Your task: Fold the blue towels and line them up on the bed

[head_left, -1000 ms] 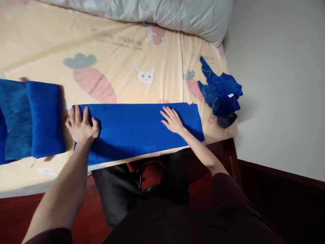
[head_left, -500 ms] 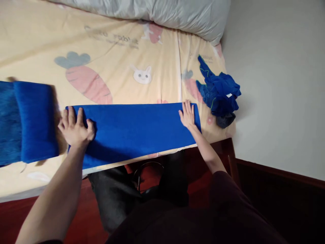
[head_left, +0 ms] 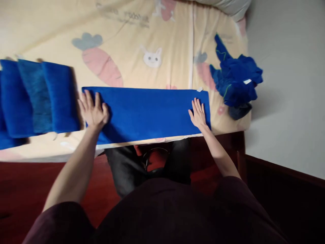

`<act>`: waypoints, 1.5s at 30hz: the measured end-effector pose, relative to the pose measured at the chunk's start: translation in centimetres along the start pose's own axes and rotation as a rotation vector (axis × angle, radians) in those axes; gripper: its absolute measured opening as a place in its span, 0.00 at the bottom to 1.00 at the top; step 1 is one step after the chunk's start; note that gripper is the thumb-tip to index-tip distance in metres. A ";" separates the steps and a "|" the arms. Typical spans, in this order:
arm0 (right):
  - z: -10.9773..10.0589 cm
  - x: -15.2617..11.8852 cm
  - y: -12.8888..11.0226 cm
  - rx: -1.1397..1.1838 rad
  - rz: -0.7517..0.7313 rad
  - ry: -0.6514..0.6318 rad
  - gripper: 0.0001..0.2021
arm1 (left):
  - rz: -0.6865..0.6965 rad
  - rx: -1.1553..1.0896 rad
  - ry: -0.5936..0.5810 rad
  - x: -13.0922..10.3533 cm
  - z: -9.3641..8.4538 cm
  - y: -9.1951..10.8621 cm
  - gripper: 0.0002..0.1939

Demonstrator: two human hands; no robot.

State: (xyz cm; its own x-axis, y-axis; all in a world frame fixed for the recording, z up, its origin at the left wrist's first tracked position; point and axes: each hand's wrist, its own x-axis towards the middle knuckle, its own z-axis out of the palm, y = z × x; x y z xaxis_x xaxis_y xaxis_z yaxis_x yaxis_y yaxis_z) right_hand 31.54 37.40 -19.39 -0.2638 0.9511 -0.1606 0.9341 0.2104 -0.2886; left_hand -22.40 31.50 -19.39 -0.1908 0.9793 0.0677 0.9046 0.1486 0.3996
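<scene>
A long blue cloth (head_left: 149, 112) lies flat along the bed's near edge, with a small white tag at its upper right edge. My left hand (head_left: 93, 110) rests palm down on its left end, fingers spread. On the cloth's right end, my right hand (head_left: 198, 113) lies flat with its fingers extended. Neither hand is closed on anything.
Folded blue cloths (head_left: 62, 96) sit in a row at the left of the bed. A crumpled blue pile (head_left: 237, 79) lies at the right, with a dark item (head_left: 240, 111) below it. Behind is a grey pillow (head_left: 235, 6); a wall (head_left: 286, 84) stands right.
The view has shifted, showing more folded cloths at left. My right hand sits a little lower on the cloth, and the white tag now shows at its upper edge. My left hand stays on the left end.
</scene>
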 end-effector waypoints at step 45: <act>7.6 -16.4 -13.4 0.642 0.186 0.363 0.29 | -0.423 -0.258 -0.202 -33.0 3.5 0.4 0.36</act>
State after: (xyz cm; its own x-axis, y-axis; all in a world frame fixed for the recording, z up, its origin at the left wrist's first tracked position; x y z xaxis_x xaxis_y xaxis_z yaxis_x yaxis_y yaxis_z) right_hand 21.55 17.30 -20.10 0.0834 0.9961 0.0282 0.6027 -0.0279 -0.7975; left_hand -14.44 -0.28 -24.69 -0.4187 0.8518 -0.3149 0.6363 0.5226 0.5675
